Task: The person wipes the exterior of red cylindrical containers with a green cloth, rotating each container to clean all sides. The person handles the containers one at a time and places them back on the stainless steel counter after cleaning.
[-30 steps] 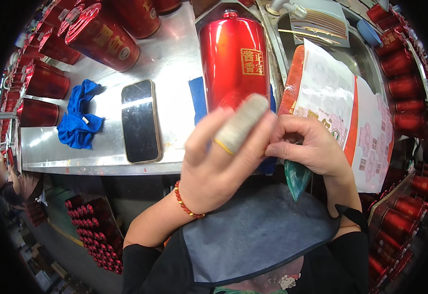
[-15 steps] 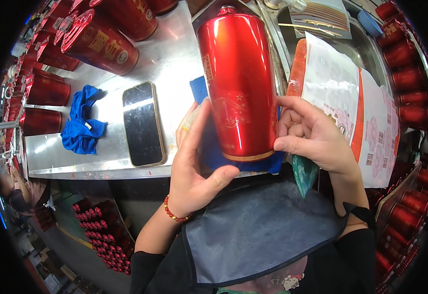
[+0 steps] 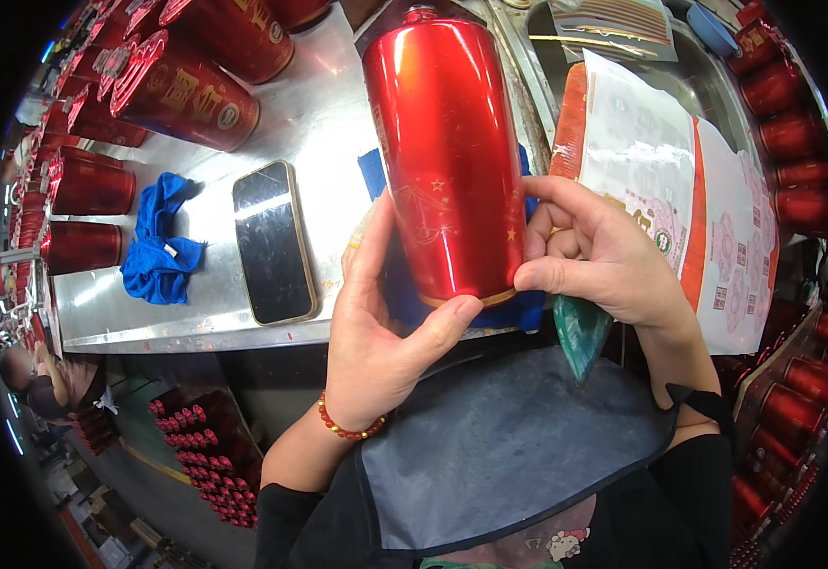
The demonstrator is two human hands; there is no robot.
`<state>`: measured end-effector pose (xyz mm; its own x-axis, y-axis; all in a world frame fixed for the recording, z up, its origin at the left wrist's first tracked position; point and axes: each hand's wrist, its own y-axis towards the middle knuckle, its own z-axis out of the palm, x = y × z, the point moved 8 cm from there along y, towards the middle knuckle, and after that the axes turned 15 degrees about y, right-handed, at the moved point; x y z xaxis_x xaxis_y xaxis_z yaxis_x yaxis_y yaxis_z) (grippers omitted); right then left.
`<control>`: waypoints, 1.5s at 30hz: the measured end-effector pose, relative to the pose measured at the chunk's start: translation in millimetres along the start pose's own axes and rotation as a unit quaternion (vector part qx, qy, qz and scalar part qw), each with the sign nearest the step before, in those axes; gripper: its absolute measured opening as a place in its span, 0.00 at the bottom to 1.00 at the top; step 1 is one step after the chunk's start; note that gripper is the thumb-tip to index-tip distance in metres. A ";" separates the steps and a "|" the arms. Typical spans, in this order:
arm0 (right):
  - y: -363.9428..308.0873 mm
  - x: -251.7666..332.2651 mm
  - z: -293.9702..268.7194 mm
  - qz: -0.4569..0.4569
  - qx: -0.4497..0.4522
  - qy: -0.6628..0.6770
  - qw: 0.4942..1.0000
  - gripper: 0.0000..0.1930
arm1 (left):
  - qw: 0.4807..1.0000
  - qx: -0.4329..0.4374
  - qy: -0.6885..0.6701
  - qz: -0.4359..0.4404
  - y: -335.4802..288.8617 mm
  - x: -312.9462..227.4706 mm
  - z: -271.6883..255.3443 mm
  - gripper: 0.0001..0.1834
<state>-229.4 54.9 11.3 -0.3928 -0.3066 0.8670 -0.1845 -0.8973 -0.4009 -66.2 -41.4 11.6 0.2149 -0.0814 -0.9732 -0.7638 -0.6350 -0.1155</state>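
Note:
A glossy red bottle (image 3: 447, 161) with faint gold line drawings and a gold rim at its base lies in front of me, its neck pointing away. My left hand (image 3: 385, 318) cups its left side, thumb pressed to the base edge and fingers partly hidden behind. On the other side, my right hand (image 3: 589, 247) touches the bottle with thumb and forefinger, the remaining fingers curled in. A green, pointed, plastic-looking piece (image 3: 582, 337) sticks out below my right hand; whether those curled fingers hold it I cannot tell. Under the bottle is a blue cloth (image 3: 404, 284).
A phone (image 3: 276, 247) and a crumpled blue cloth (image 3: 160, 256) lie on the metal table (image 3: 205, 318). Several red bottles (image 3: 186, 95) stand at the far left. To the right, printed sheets (image 3: 636, 142) rest by a metal sink (image 3: 693, 76); racks of red bottles (image 3: 793, 171) flank it.
The bottle has shifted a little to the left in the view. My left thumb has come in from beside the base to press against it. My right hand keeps its grip.

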 end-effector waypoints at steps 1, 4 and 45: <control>0.2 0.2 0.3 0.000 0.001 0.001 1.000 0.38 | 1.000 -0.001 -0.004 -0.004 0.0 -0.7 0.0 0.50; 0.7 0.3 1.0 0.001 0.004 0.004 1.000 0.38 | 1.000 -0.002 -0.008 -0.013 -0.2 -2.1 -0.3 0.50; -3.2 14.8 15.3 -0.006 -0.019 -0.106 0.994 0.41 | 0.788 -0.172 0.408 0.428 -58.8 -25.7 4.3 0.17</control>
<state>-220.9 48.3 29.9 -0.1934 -0.3603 0.9126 -0.2241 -0.8893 -0.3987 -29.4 1.3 42.6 0.1386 -0.9705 -0.1972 -0.6620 -0.2389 0.7105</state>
